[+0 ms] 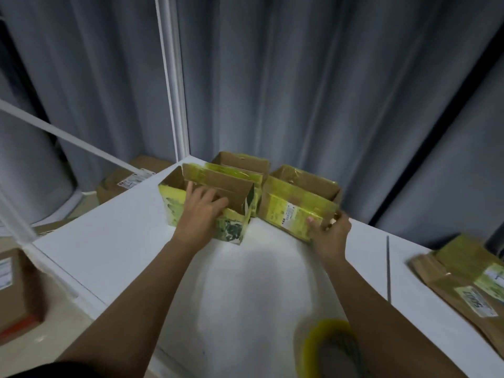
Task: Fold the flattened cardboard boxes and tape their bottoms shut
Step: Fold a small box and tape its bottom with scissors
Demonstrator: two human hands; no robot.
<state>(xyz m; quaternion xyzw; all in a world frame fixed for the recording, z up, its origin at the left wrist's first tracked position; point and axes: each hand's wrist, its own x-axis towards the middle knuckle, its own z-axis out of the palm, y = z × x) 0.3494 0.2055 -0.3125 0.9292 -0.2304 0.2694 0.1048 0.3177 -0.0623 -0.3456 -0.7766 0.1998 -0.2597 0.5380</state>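
Three opened cardboard boxes with yellow tape stand upright at the far end of the white table (136, 255). My left hand (201, 211) grips the near rim of the left box (174, 203), fingers inside its open top. My right hand (331, 231) holds the near right corner of the right box (289, 211), thumb on its labelled front. A third box (242, 160) stands behind them. A stack of flattened boxes (463, 279) lies at the table's right edge. A roll of yellow tape (331, 347) sits near the front edge.
Grey curtains hang behind the table, with a white frame post (174, 105) at its far left corner. Brown boxes (122, 184) lie on the floor to the left, and another carton (13, 290) stands at lower left. A thin dark seam (388, 268) crosses the tabletop.
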